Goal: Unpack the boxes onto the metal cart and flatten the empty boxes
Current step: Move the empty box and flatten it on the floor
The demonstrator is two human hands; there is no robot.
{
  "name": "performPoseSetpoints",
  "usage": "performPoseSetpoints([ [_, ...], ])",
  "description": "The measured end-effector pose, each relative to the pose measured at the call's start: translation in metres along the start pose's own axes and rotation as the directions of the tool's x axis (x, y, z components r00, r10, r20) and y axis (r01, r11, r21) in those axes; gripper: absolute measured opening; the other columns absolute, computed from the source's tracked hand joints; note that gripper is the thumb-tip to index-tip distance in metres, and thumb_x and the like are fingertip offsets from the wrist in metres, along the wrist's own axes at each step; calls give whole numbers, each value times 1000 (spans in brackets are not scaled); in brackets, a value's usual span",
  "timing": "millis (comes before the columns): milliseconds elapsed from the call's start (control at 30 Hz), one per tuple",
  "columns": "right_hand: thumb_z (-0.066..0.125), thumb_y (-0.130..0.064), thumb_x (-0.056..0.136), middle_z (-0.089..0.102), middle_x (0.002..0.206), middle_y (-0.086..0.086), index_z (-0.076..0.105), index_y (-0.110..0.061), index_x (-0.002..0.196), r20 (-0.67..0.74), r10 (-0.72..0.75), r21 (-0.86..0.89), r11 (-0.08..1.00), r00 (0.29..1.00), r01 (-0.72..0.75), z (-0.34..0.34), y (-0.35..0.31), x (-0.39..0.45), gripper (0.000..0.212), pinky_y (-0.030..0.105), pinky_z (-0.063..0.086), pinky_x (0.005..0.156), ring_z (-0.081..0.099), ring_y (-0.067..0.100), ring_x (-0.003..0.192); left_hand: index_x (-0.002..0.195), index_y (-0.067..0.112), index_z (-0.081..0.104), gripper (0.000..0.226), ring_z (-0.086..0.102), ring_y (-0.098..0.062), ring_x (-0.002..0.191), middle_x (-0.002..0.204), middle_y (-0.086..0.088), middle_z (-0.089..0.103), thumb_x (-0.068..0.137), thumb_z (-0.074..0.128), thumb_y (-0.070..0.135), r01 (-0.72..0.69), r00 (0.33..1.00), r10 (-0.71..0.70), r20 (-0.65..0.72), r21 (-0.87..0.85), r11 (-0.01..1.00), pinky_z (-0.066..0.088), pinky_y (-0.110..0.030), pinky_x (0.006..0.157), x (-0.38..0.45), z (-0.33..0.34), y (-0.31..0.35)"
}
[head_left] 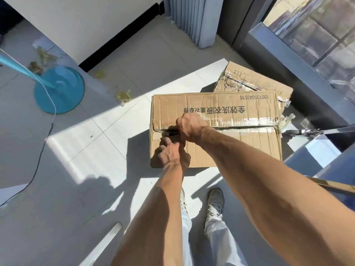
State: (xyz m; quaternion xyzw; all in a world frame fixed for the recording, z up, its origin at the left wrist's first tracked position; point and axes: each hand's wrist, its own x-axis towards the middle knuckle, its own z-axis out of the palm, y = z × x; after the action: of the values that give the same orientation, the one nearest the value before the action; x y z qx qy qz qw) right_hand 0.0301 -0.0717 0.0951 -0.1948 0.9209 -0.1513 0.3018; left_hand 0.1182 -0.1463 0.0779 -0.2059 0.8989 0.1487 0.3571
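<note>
A large taped cardboard box (230,148) with printed characters stands on the floor in front of me. My right hand (190,127) grips a small dark tool (172,133) whose tip sits in the taped centre seam near the box's left end. My left hand (172,153) rests on the near flap just below the tool, fingers curled, with nothing visible inside it. A second taped box (255,81) lies behind the first, touching it. The metal cart (317,131) shows as shiny rails and a shelf at the right.
A blue fan base (59,90) with its pole and a black cable (41,150) stands at the left. Crumpled tape scraps (124,96) lie on the tiles. A grey curtain (194,18) and a glass door frame are behind. My feet stand just short of the box.
</note>
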Motion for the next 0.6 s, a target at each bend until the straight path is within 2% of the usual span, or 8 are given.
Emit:
performPoseSetpoints([
  [67, 46, -16, 97, 53, 82, 1, 62, -13, 106, -19, 127, -117, 985, 992, -129, -3, 33, -14, 19, 27, 49, 71, 53, 18, 75, 137, 7, 45, 39, 45, -32, 125, 151, -16, 25, 100, 45, 19, 43, 998, -46, 32, 69, 997, 40, -41, 99, 1, -5, 13],
  [133, 40, -16, 100, 51, 83, 2, 61, -14, 108, -49, 197, -184, 962, 979, -202, -5, 60, -27, 23, 28, 46, 69, 50, 17, 74, 129, 12, 54, 44, 49, -30, 119, 152, -15, 21, 91, 59, 33, 104, 994, -107, 19, 118, 988, 43, -38, 91, 1, -8, 26],
  [233, 33, -18, 102, 49, 78, 1, 61, -15, 102, -115, 198, -229, 948, 974, -219, -8, 76, -35, 29, 28, 41, 63, 51, 17, 70, 129, 11, 54, 53, 40, -36, 128, 147, -21, 28, 86, 62, 41, 132, 991, -132, -12, 180, 975, 39, -45, 102, 5, 0, 44],
  [300, 32, -18, 102, 55, 81, 2, 61, -15, 103, -139, 177, -228, 952, 974, -206, -9, 78, -33, 29, 28, 46, 65, 55, 17, 72, 137, 5, 44, 52, 33, -39, 133, 147, -26, 28, 94, 53, 33, 175, 984, -168, -61, 138, 975, 36, -48, 105, 5, 6, 55],
  [400, 34, -16, 103, 63, 98, 12, 60, -8, 111, -98, 114, -220, 966, 989, -133, -10, 85, -28, 28, 33, 50, 76, 61, 24, 86, 149, -6, 16, 52, 22, -35, 143, 156, -25, 18, 106, 25, 21, 51, 992, -55, -112, -32, 998, 24, -45, 111, 8, 17, 71],
  [467, 38, -18, 101, 62, 96, 5, 59, -15, 109, -107, 123, -265, 953, 987, -147, -16, 92, -30, 23, 28, 46, 68, 57, 18, 79, 152, -1, 3, 55, 18, -31, 146, 160, -19, 10, 107, 23, 24, -109, 993, 110, -39, 29, 994, 18, -43, 114, 7, 23, 81],
  [533, 43, -19, 99, 60, 96, 0, 58, -20, 110, -117, 186, -267, 940, 976, -211, -22, 104, -37, 19, 25, 43, 67, 52, 15, 77, 154, 7, 2, 54, 18, -33, 147, 162, -18, 1, 107, 24, 20, -120, 993, 119, 24, 17, 993, 26, -48, 113, 10, 32, 87],
  [600, 43, -19, 99, 59, 95, -1, 57, -20, 111, -127, 204, -316, 919, 971, -235, -22, 117, -44, 19, 24, 43, 68, 50, 15, 76, 152, 12, 15, 52, 11, -37, 147, 160, -21, -2, 103, 33, 8, -82, 996, 80, 35, 66, 994, 37, -53, 106, 11, 34, 93],
])
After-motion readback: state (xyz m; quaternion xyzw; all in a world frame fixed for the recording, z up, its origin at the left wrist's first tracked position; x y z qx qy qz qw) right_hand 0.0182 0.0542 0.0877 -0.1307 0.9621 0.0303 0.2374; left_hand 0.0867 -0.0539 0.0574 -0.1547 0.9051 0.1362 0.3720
